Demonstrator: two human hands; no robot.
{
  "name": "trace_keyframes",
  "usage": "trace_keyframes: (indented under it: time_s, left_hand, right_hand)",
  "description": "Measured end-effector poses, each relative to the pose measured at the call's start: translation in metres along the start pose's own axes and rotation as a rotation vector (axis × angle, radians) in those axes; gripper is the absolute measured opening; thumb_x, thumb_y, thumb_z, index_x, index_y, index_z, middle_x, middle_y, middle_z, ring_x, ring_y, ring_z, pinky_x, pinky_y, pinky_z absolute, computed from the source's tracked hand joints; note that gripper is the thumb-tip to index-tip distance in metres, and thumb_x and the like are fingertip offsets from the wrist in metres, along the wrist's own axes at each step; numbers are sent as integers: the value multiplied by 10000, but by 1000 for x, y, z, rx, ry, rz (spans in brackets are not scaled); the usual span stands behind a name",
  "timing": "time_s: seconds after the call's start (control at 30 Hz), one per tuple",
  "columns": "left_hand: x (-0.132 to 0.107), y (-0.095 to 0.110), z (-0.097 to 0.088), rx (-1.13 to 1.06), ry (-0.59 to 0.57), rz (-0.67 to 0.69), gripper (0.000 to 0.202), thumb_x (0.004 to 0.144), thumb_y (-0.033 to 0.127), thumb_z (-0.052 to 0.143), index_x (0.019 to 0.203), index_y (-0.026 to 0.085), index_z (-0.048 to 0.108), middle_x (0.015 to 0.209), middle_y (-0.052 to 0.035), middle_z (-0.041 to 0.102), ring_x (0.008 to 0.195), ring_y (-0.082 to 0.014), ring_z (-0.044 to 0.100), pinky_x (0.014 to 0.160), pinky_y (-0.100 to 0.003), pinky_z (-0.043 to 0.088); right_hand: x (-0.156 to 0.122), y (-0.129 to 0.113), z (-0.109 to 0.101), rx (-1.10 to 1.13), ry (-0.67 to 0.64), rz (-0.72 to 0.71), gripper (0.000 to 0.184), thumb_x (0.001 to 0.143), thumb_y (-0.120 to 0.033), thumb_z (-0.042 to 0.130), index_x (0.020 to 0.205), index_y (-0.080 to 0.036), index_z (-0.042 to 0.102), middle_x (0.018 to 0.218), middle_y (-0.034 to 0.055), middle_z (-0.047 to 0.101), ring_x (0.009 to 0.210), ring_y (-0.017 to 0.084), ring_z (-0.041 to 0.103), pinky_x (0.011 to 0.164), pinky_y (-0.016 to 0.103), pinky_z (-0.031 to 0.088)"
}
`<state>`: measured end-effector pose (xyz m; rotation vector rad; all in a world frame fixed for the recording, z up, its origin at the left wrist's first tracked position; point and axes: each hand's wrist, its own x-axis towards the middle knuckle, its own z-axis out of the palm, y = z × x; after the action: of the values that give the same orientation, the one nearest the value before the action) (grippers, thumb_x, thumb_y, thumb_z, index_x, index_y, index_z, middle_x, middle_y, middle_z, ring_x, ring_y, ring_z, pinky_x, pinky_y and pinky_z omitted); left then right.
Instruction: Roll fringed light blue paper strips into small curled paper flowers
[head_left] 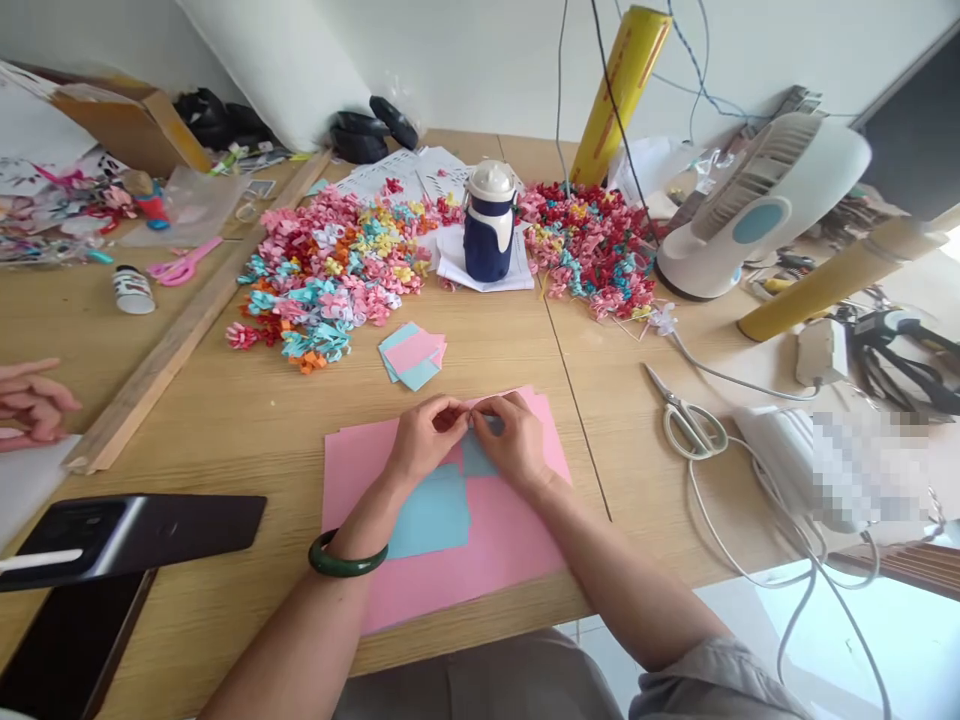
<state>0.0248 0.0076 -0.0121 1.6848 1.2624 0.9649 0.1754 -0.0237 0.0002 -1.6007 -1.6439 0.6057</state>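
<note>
My left hand (426, 437) and my right hand (514, 436) meet fingertip to fingertip over a pink paper sheet (487, 540) on the wooden table (225, 420). Both pinch a small piece of paper between them, too small to make out clearly. Blue paper squares (431, 515) lie on the pink sheet just below my hands. A green bangle (346, 560) circles my left wrist. A small stack of pink and blue squares (412, 354) lies beyond my hands.
Piles of small folded paper pieces lie at the left (330, 275) and right (589, 245) of a navy bottle (489, 222). Scissors (686, 415), a white fan (757, 200), cables, a phone (135, 535), a wooden strip (180, 330) and another person's hand (30, 400) surround the spot.
</note>
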Motion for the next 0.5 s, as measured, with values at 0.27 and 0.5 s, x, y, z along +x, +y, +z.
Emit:
trace_keyframes:
  time_s: [0.27,0.5]
  left_hand:
    - [-1,-6,2,31,-55,-30,145,821,318,608,795,190,672,774,-6,699,700,-133,638,660,-217,512]
    - [3,-7,4,43,-66,-20,158,817,331,607,779,192,670,747,-6,698,681,-137,638,650,-217,521]
  right_hand:
    - [89,35,-84,-108,246,321,334,825,-240,580,1149,-223,664,1143,58,720,1027,207,668,938,340,527]
    - [172,134,-215,-389,647,688,608,833,-64,458,1426,38,367,1421,350,436,1350,379,422,1102,548,317]
